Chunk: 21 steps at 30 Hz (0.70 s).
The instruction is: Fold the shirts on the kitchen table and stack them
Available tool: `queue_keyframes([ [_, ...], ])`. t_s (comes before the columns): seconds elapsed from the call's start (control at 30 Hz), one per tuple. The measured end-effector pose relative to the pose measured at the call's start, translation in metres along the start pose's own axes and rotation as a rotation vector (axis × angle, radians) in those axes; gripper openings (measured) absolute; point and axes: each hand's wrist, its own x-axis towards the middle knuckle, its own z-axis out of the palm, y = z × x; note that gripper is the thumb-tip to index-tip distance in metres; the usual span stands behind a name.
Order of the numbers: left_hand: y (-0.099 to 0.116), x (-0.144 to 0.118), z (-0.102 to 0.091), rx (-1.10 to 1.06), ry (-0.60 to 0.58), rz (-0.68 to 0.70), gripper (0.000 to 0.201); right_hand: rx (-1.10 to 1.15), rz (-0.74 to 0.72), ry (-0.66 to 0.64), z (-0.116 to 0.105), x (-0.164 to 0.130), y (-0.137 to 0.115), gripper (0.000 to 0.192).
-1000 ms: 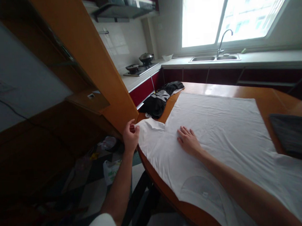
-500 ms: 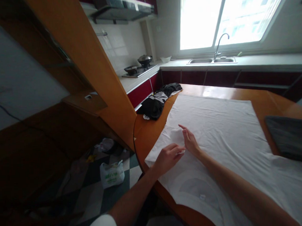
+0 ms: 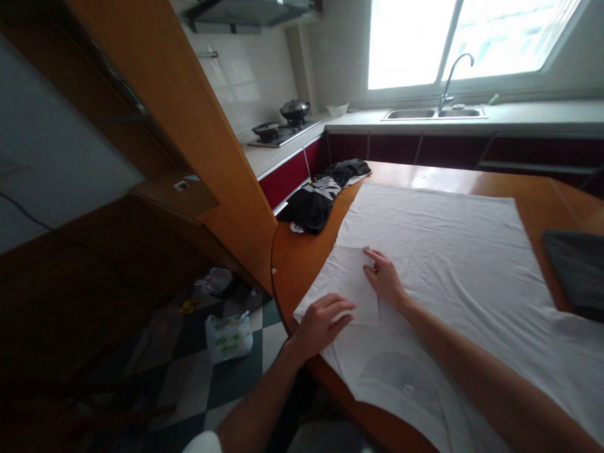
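A white T-shirt (image 3: 448, 247) lies spread over the wooden table, its neckline with a small label (image 3: 408, 387) towards me. On its left sleeve area rests a flat white rectangle (image 3: 357, 277) that looks like a sheet of paper. My left hand (image 3: 326, 321) is over the sheet's lower left part, fingers stretched and thumb apart, with nothing held. At the sheet's upper right corner is my right hand (image 3: 384, 276). Its index fingertip touches that corner, and the thumb is apart, lower on the right edge.
Dark crumpled clothing (image 3: 315, 202) lies at the table's left edge, and a folded dark grey cloth (image 3: 584, 274) on the right. A plastic bag (image 3: 229, 336) stands on the chequered floor. Beyond the wooden table (image 3: 288, 260) are a stove (image 3: 282, 134) and a sink (image 3: 434, 114).
The white sheet now lies flat on the shirt. My hands have moved apart, the left slightly back to the left, the right to the sheet's far corner. The view has shifted slightly.
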Motion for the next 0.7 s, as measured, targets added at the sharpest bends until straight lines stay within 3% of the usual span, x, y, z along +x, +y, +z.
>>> queue_keyframes([
  [0.17, -0.032, -0.023, -0.037, 0.081, 0.423, -0.299, 0.021, 0.009, 0.013, -0.028, 0.0, -0.002, -0.003, 0.064],
  [0.23, -0.042, -0.03, -0.049, 0.088, 0.498, -0.402, 0.022, -0.003, 0.017, -0.034, -0.001, -0.003, -0.006, 0.068],
  [0.3, -0.047, -0.036, -0.057, 0.068, 0.468, -0.458, 0.023, -0.026, -0.005, -0.039, -0.002, -0.004, -0.008, 0.072],
  [0.47, -0.046, -0.04, -0.055, 0.022, 0.224, -0.428, 0.021, -0.065, -0.084, -0.066, 0.0, -0.009, -0.008, 0.084],
  [0.7, -0.045, -0.038, -0.055, 0.058, 0.086, -0.397, 0.018, 0.182, -0.055, -0.006, 0.003, -0.002, 0.003, 0.081],
])
